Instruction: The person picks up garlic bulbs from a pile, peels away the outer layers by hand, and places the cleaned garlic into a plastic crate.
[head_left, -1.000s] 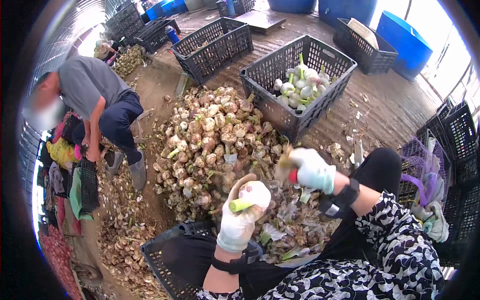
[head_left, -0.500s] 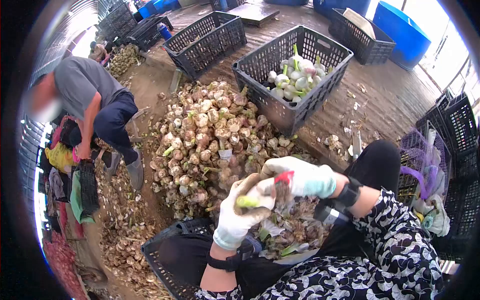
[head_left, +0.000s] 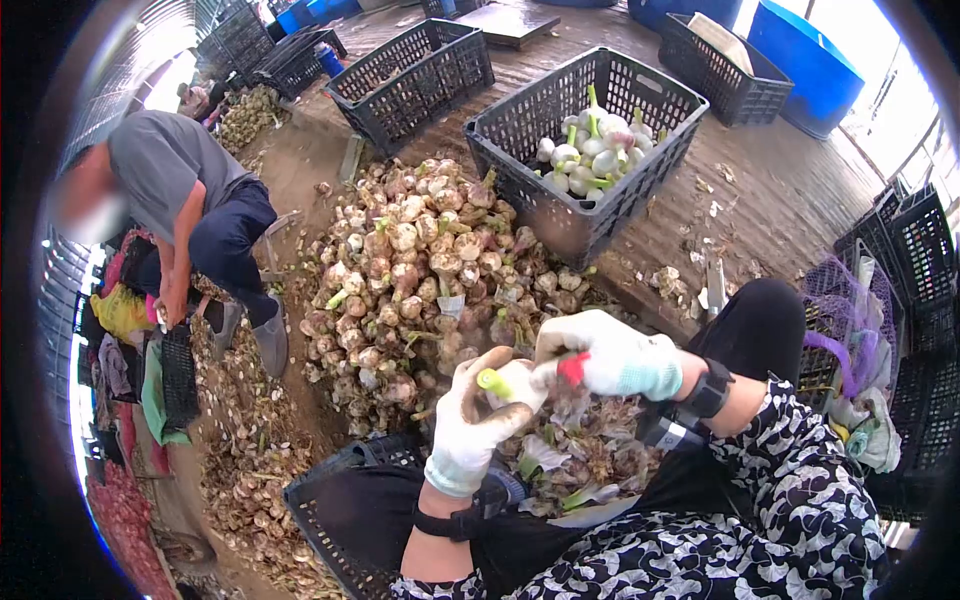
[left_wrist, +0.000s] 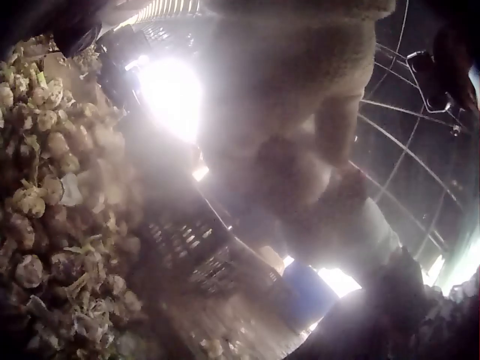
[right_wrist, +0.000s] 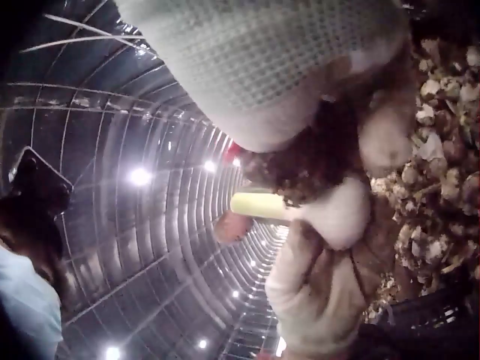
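In the head view my gloved left hand point(head_left: 465, 425) holds a peeled white garlic bulb point(head_left: 522, 378), its cut green stem point(head_left: 493, 381) pointing at me. My gloved right hand point(head_left: 610, 355) is up against the bulb's other side, fingers curled round a red-handled tool point(head_left: 573, 368) that is mostly hidden by the glove. The right wrist view shows the pale bulb point(right_wrist: 341, 214) between the two gloves, with dark, ragged husk point(right_wrist: 315, 157) under the right fingers. Glare blurs the left glove point(left_wrist: 285, 97) in the left wrist view.
A big heap of unpeeled garlic point(head_left: 420, 270) lies ahead, with loose husks point(head_left: 590, 450) by my lap. Beyond stands a black crate point(head_left: 560, 225) containing white bulbs; another crate point(head_left: 410, 90) is left of it. Another person point(head_left: 190, 190) bends over at the left.
My right hand came in from the right, away from the bulb, to meet it at the left hand. Brown husk seen in the right hand earlier is mostly out of sight now.
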